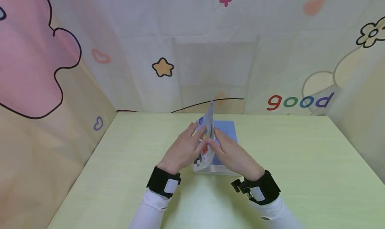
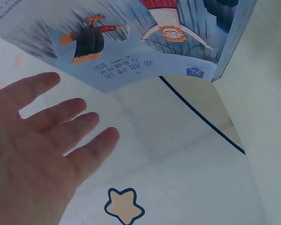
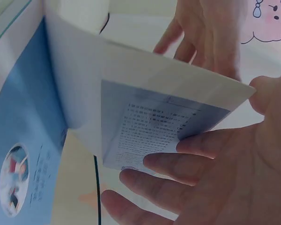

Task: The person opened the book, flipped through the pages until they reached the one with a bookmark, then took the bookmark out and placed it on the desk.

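A thin-covered picture book (image 1: 227, 129) lies on the table, its front cover (image 1: 209, 158) standing nearly upright with the first blue page exposed. My left hand (image 1: 180, 150) is at the cover's illustrated outer side, fingers straight and spread; in the left wrist view a gap shows between the fingertips and the cover (image 2: 145, 47). On the inner side is my right hand (image 1: 236, 155). In the right wrist view its extended fingers (image 3: 178, 166) lie along the cover's printed inner flap (image 3: 150, 124), and the thumb is at the cover's corner.
The pale green table (image 1: 300, 162) extends on both sides of the book. A printed cloth backdrop (image 1: 216, 65) hangs behind and along the sides. Black bands (image 1: 163, 181) circle both wrists.
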